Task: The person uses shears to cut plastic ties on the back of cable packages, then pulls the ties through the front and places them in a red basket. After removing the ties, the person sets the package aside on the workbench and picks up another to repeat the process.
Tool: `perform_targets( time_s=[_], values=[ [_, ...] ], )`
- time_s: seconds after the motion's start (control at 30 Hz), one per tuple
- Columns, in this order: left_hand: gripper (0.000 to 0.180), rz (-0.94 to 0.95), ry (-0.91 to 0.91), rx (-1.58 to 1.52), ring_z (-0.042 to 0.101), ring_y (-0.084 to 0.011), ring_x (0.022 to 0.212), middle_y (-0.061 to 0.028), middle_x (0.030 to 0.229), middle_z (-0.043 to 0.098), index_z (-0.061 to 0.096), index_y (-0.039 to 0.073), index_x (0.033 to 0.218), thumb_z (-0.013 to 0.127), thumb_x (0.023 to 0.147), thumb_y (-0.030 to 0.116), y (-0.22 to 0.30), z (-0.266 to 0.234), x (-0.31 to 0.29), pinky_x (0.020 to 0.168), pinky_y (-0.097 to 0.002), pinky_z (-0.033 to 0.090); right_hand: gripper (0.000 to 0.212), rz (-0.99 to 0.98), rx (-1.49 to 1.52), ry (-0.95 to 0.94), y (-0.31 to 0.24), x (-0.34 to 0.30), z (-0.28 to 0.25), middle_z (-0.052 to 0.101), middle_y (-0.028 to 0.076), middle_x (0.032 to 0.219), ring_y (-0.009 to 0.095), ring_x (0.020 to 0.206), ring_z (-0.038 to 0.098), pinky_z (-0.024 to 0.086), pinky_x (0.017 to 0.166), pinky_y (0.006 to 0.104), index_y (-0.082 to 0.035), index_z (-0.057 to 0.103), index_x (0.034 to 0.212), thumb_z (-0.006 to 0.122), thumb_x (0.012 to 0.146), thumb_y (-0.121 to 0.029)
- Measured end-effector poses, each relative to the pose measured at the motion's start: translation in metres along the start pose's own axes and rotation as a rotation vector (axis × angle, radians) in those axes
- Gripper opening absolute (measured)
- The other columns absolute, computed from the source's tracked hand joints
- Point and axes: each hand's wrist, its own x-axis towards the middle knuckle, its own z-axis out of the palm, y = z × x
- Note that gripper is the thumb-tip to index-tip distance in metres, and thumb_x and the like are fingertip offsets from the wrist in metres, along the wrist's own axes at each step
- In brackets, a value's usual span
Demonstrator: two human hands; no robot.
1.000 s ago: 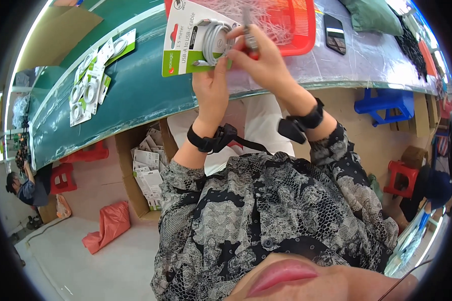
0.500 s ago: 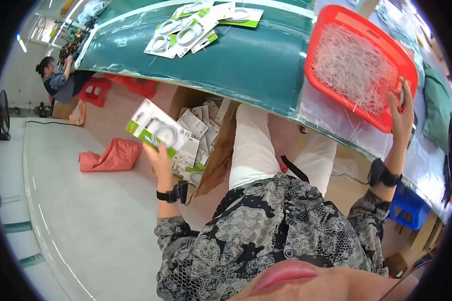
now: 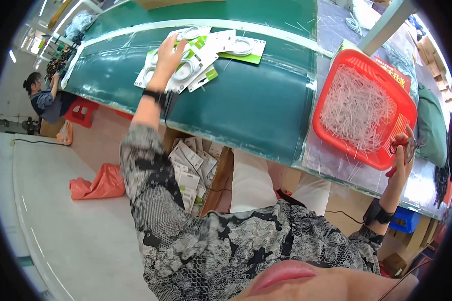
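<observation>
Several white and green blister cards (image 3: 201, 57), each with a coiled white cable, lie overlapping on the green tabletop (image 3: 256, 100). My left hand (image 3: 168, 61) lies over the left part of this pile, fingers apart and touching the cards; nothing is clearly gripped. My right hand (image 3: 403, 158) is at the right, beside the red plastic basket (image 3: 331, 135). Its fingers are closed around red-handled scissors (image 3: 410, 146), only partly visible. Thin clear plastic strips (image 3: 356, 108) fill the basket.
Below the table edge a cardboard box (image 3: 220, 180) holds more packaged cards (image 3: 191, 170). A crumpled red bag (image 3: 98, 183) lies on the floor at left. Green cloth (image 3: 431, 125) sits right of the basket. A co-worker (image 3: 42, 98) sits at the far left.
My left hand has gone from over the floor box up to the pile on the table, and the card it held is no longer in it. My right hand stays by the basket.
</observation>
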Motion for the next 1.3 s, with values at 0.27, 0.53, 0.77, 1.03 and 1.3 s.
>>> perform_targets(
  time_s=[0.27,0.53,0.77,1.03,1.3],
  values=[
    [0.077,-0.236,-0.431,0.149,0.033,-0.0344,0.137,-0.0179,0.145,0.043,0.042,0.013,0.143,0.049,0.083,0.059,-0.033,0.100,0.067,0.116,-0.0518,0.014,0.059,0.111,0.019,0.023,0.012,-0.001,-0.014,0.057,0.006,0.107,0.015,0.099,0.057,0.044,0.091,0.0301,0.003,0.040,0.139,0.061,0.090,-0.022],
    [0.068,0.075,-0.477,-0.042,0.031,-0.0338,0.138,-0.0112,0.147,0.041,0.042,0.021,0.144,0.052,0.082,0.047,-0.005,0.095,0.029,0.112,-0.0482,0.023,0.056,0.158,0.045,0.018,0.009,-0.003,0.013,0.058,0.006,0.107,0.015,0.100,0.056,0.044,0.091,0.0299,0.004,0.041,0.138,0.060,0.090,-0.018],
    [0.059,0.262,-0.457,0.053,0.044,-0.0365,0.125,-0.0155,0.136,0.051,0.052,0.009,0.131,0.057,0.080,0.037,0.094,0.095,0.010,0.105,-0.0408,0.037,0.057,0.098,-0.075,-0.072,-0.005,-0.022,0.011,0.057,0.006,0.109,0.016,0.102,0.056,0.043,0.095,0.0323,0.004,0.038,0.140,0.058,0.089,-0.014],
    [0.031,0.343,-0.406,-0.025,0.060,-0.0426,0.082,-0.0283,0.079,0.063,0.064,-0.006,0.076,0.063,0.077,0.025,0.132,0.120,0.049,0.073,-0.0499,0.047,0.054,0.029,-0.073,-0.103,-0.020,-0.070,-0.017,0.057,0.004,0.107,0.014,0.103,0.053,0.041,0.094,0.0294,0.002,0.044,0.137,0.060,0.087,-0.008],
    [0.033,-0.038,0.152,-0.251,0.058,-0.0340,0.097,-0.0154,0.099,0.064,0.061,-0.002,0.110,0.064,0.086,0.020,0.042,0.095,0.066,0.086,-0.0396,0.046,0.052,-0.067,0.013,-0.091,-0.007,-0.100,-0.033,0.058,0.001,0.101,0.012,0.098,0.053,0.042,0.089,0.0286,-0.004,0.047,0.136,0.065,0.088,-0.017]
  ],
)
